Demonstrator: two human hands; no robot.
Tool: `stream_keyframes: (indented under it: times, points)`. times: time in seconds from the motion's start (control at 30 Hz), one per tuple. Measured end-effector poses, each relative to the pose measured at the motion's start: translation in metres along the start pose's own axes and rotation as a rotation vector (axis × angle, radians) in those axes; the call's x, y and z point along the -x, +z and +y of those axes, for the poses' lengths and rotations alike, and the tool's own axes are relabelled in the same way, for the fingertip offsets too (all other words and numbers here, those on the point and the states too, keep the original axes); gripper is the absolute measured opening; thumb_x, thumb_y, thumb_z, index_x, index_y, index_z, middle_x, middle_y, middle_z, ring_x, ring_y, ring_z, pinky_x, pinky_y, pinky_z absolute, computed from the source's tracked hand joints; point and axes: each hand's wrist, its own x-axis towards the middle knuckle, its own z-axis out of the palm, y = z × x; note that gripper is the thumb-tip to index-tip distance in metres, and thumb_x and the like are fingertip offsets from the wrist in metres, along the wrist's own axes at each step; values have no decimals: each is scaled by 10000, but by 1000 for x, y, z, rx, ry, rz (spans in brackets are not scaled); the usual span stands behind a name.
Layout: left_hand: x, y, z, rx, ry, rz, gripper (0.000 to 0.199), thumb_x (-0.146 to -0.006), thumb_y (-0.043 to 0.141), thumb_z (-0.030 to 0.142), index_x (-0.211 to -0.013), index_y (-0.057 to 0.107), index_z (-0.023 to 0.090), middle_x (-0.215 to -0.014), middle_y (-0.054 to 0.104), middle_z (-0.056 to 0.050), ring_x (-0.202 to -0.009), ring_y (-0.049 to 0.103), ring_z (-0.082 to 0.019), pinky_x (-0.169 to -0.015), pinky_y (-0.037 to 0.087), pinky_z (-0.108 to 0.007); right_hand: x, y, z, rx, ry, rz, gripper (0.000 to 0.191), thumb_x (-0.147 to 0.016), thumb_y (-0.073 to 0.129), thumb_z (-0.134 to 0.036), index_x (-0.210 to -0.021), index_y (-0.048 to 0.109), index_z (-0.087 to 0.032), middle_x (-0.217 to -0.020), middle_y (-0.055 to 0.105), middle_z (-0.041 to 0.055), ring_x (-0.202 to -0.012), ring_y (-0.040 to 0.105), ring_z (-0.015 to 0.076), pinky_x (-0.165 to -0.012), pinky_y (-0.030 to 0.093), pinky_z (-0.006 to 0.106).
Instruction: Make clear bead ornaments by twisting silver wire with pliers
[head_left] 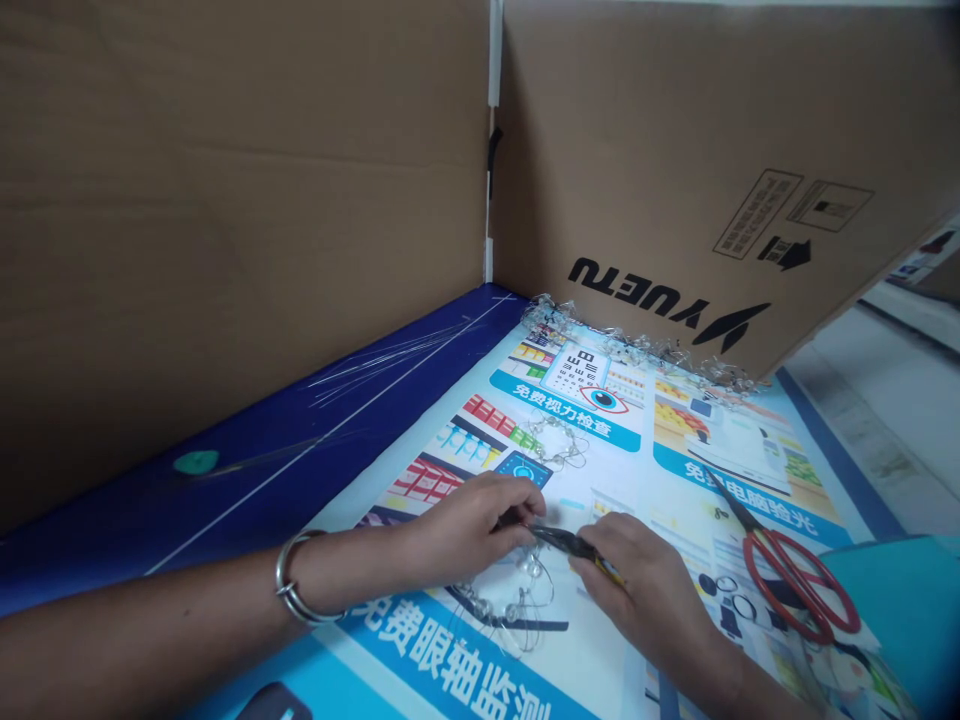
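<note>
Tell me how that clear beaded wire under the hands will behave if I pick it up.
Probably light and floppy: the clear beaded wire lies in thin, loose loops beneath the pliers. Those loops cross each other, so it may snag or tangle. The round beads might roll a little if pushed.

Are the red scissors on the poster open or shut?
Shut: the scissors have their blades together in one narrow point.

Single head-worn view, facing forward and down, close above the printed poster (pixel 622 490)
</note>
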Motion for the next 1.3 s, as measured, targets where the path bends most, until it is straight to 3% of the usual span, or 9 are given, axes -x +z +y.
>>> stream_keyframes:
  times: [0.2, 0.37, 0.73, 1.0, 1.13, 1.3]
  points:
    - [4, -8, -1, -34, 0, -21, 178, -778, 559, 140, -947, 545, 192, -898, 577, -16, -811, 532, -146, -722, 423, -266, 2, -1, 1, -4, 31, -26, 139, -853, 481, -256, -939, 577, -205, -850, 580, 51, -816, 531, 189, -729, 436, 316]
    - [7, -14, 0, -134, 84, -8, 76, -791, 510, 123, -795, 566, 173, -787, 552, -16, -785, 514, -154, -705, 403, -272, 3, 0, 2, 1, 26, -8, 147, -855, 483, -264, -944, 579, -198, -871, 583, 62, -834, 531, 195, -745, 437, 324]
    - [12, -2, -3, -132, 158, 40, 123, -768, 439, 67, -716, 493, 165, -754, 521, -20, -727, 486, -139, -656, 399, -252, 5, 0, 1, -2, -4, 14, 143, -856, 478, -261, -935, 582, -201, -841, 588, 59, -808, 535, 191, -715, 440, 313]
    - [10, 0, -4, -168, 92, 4, 112, -747, 440, 74, -695, 488, 161, -705, 535, -10, -663, 489, -127, -627, 398, -240, 9, 4, 3, 21, -43, 66, 142, -859, 486, -250, -959, 570, -196, -880, 594, 62, -824, 527, 191, -721, 430, 318]
    - [11, -2, -3, -186, 87, -10, 114, -747, 443, 71, -684, 486, 156, -699, 535, -11, -661, 490, -127, -627, 396, -237, 9, 3, 1, 104, -88, 107, 143, -863, 492, -242, -967, 566, -179, -869, 591, 67, -825, 513, 197, -730, 405, 334]
    - [12, -2, -2, -169, 98, -16, 118, -769, 440, 84, -692, 488, 159, -705, 541, -9, -659, 494, -126, -623, 397, -231, 6, -4, 2, 343, -255, 129, 161, -839, 505, -177, -983, 576, -158, -818, 596, 64, -769, 503, 194, -697, 367, 349]
